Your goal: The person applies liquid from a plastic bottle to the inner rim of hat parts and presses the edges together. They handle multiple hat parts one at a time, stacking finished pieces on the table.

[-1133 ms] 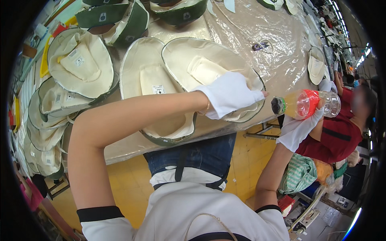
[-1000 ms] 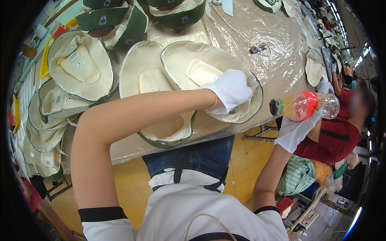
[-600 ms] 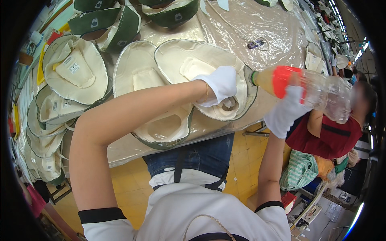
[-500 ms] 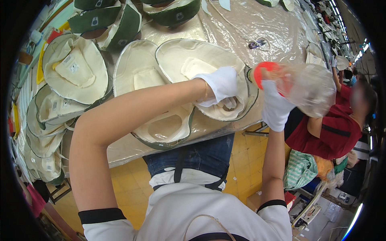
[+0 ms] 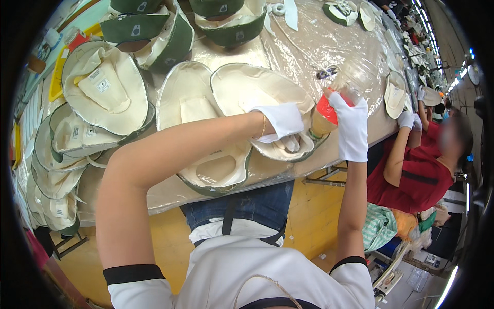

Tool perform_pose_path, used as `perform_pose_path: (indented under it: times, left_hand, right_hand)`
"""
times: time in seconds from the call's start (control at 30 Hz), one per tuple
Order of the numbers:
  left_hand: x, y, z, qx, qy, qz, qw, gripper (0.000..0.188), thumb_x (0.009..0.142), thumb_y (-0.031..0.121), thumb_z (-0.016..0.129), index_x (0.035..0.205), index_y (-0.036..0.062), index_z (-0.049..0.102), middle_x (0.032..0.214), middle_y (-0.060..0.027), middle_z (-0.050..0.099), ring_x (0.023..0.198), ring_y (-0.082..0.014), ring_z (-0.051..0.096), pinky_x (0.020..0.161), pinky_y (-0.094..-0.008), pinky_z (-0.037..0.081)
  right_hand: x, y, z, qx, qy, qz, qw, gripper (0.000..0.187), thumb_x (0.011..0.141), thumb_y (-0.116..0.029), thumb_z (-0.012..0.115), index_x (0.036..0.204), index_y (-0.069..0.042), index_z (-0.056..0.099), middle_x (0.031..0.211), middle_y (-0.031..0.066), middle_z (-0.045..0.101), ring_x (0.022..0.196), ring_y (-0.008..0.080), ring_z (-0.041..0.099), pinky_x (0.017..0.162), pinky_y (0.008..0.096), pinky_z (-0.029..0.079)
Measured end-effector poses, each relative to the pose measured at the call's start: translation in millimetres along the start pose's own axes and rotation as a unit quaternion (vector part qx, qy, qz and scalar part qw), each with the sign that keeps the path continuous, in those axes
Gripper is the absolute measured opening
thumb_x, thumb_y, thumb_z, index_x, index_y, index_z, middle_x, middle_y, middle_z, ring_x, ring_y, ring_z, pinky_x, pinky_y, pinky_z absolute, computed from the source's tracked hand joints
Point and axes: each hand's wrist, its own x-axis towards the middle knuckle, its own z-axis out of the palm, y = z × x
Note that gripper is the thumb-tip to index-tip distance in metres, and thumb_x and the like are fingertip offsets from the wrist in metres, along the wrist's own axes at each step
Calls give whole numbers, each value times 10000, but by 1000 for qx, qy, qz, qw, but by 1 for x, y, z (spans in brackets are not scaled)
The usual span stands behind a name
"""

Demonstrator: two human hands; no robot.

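We see an upturned pith helmet (image 5: pixel 242 85) on the plastic-covered worktop (image 5: pixel 355 31). The white-gloved left hand (image 5: pixel 282 121) sits inside that helmet, its fingers mostly hidden, so we cannot tell whether they pinch anything. At the helmet's right rim, the right hand (image 5: pixel 351 118) (gloved too, a bare fingertip showing) wraps round a red-labelled plastic bottle (image 5: pixel 355 71), neck downward. We find a second helmet (image 5: pixel 172 98) partly overlapped on the first helmet's left, with stacked helmets (image 5: pixel 105 87) farther left.

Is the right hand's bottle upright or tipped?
Tipped: the bottle slants in the right hand, neck end toward the nearest hat, clear base pointing away.
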Motion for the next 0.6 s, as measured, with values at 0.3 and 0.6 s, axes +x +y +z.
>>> perform_pose_path:
  times: [0.3, 0.6]
  left_hand:
    - [8, -7, 5, -308, -59, -124, 941, 222, 929, 100, 497, 993, -44, 652, 903, -161, 720, 728, -245, 724, 601, -334, 595]
    - [-4, 3, 2, -302, -60, -61, 949, 234, 946, 132, 483, 1056, -51, 577, 964, -202, 723, 733, -240, 734, 628, -317, 617]
  right_hand:
    - [-6, 29, 3, -242, 49, -479, 842, 314, 732, -124, 865, 978, -56, 682, 844, 50, 677, 780, 146, 664, 685, 263, 532]
    - [1, 34, -20, 150, -11, 105, 983, 185, 942, -178, 669, 1057, -34, 650, 958, 26, 669, 825, 99, 627, 700, 261, 529]
